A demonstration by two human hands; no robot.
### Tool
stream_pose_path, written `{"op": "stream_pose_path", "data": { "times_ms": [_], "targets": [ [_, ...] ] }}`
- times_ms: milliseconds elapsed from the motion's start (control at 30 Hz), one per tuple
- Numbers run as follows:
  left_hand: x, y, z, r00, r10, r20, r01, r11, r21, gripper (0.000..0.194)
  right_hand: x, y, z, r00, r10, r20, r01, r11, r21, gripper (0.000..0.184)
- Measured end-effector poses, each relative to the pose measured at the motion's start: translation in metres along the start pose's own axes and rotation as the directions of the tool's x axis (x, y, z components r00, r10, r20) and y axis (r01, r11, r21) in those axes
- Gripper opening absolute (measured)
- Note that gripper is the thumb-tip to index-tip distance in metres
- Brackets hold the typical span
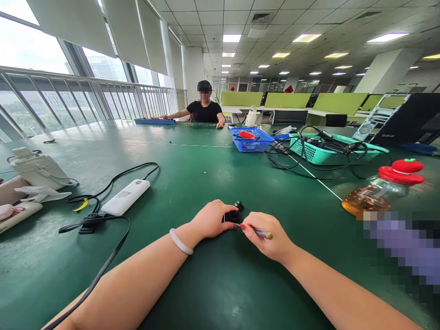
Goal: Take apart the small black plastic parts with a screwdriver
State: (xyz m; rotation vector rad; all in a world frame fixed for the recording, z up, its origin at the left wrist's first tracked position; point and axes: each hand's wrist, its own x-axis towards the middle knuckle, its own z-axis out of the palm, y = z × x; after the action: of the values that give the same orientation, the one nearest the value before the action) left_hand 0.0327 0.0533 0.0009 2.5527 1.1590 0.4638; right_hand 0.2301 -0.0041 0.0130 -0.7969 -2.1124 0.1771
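Observation:
Just below the middle of the head view, my left hand [215, 219] is closed around a small black device [233, 215]. The device lies low at the green tabletop, and my fingers cover part of it. A small black piece with prongs [239, 205] shows at its far end. My right hand [266, 233] pinches a slim screwdriver [261, 232] with a gold-coloured butt end. Its thin tip points left, at the near side of the device beside my left thumb. Whether the tip touches a screw is too small to tell.
A white power bank [126, 197] with a black cable lies to the left. Farther off stand a blue basket [252, 145] and a teal basket [314, 153] with cables. A red-lidded jar [374, 192] is at right. Across the table sits a person [205, 110].

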Motion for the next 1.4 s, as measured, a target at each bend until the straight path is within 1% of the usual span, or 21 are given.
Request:
{"op": "stream_pose_path", "data": {
  "times_ms": [100,200,300,400,500,600,633,700,800,867,900,1000,1133,1233,1300,1400],
  "targets": [
    [0.000,0.000,0.000,1.000,0.000,0.002,0.000,1.000,0.008,0.050,0.000,0.001,0.003,0.999,-0.050,-0.018,0.049,0.998,-0.030,0.028],
    [0.000,0.000,0.001,1.000,0.003,0.003,-0.003,1.000,0.009,0.050,-0.001,0.002,0.005,0.999,-0.018,-0.038,0.018,1.000,-0.012,0.028],
    [0.000,0.000,0.001,1.000,0.009,0.004,-0.009,1.000,0.014,0.050,-0.001,0.002,0.006,0.994,0.105,-0.010,-0.105,0.993,0.050,0.031],
    [-0.001,0.000,0.001,1.000,0.013,-0.001,-0.013,1.000,0.022,0.048,-0.001,0.002,0.009,0.975,0.219,0.024,-0.220,0.969,0.112,0.033],
    [-0.001,0.000,0.002,1.000,0.022,-0.006,-0.022,1.000,0.019,0.049,-0.001,0.004,0.011,0.948,0.319,0.022,-0.318,0.934,0.162,0.036],
    [-0.002,0.000,0.002,0.999,0.030,-0.017,-0.030,0.999,0.014,0.050,-0.001,0.006,0.008,0.907,0.421,0.010,-0.411,0.881,0.233,0.040],
    [-0.002,0.000,0.002,0.999,0.032,-0.018,-0.031,0.999,0.017,0.050,-0.001,0.006,0.006,0.903,0.430,0.003,-0.417,0.873,0.253,0.041],
    [-0.002,0.001,0.002,0.999,0.032,-0.018,-0.031,0.999,0.023,0.048,-0.001,0.007,0.001,0.919,0.392,-0.046,-0.369,0.894,0.255,0.041],
    [-0.002,0.001,0.002,0.999,0.030,-0.019,-0.030,0.999,0.027,0.048,-0.002,0.006,-0.006,0.952,0.257,-0.165,-0.230,0.959,0.164,0.037],
    [-0.002,0.001,0.002,0.999,0.034,-0.019,-0.034,0.999,0.026,0.048,-0.002,0.006,-0.007,0.957,0.207,-0.203,-0.188,0.976,0.108,0.036],
    [-0.002,0.001,0.002,0.999,0.038,-0.019,-0.037,0.999,0.026,0.048,-0.002,0.007,-0.007,0.957,0.207,-0.202,-0.191,0.977,0.096,0.036],
    [-0.002,0.002,0.002,0.999,0.046,-0.021,-0.045,0.999,0.022,0.046,-0.001,0.010,-0.003,0.946,0.280,-0.162,-0.265,0.958,0.111,0.038],
    [-0.003,0.003,0.001,0.997,0.066,-0.036,-0.066,0.998,0.012,0.043,0.000,0.015,-0.001,0.911,0.396,-0.119,-0.374,0.912,0.170,0.042],
    [-0.004,0.005,-0.001,0.993,0.083,-0.086,-0.083,0.996,-0.007,0.040,-0.001,0.019,0.000,0.876,0.473,-0.098,-0.445,0.869,0.215,0.044],
    [-0.004,0.006,-0.002,0.987,0.098,-0.128,-0.101,0.995,-0.017,0.039,-0.002,0.022,0.000,0.856,0.514,-0.064,-0.482,0.835,0.265,0.044],
    [-0.005,0.008,-0.002,0.975,0.137,-0.174,-0.143,0.990,-0.021,0.039,-0.004,0.026,0.001,0.847,0.532,-0.018,-0.487,0.789,0.375,0.045]
  ]
}}
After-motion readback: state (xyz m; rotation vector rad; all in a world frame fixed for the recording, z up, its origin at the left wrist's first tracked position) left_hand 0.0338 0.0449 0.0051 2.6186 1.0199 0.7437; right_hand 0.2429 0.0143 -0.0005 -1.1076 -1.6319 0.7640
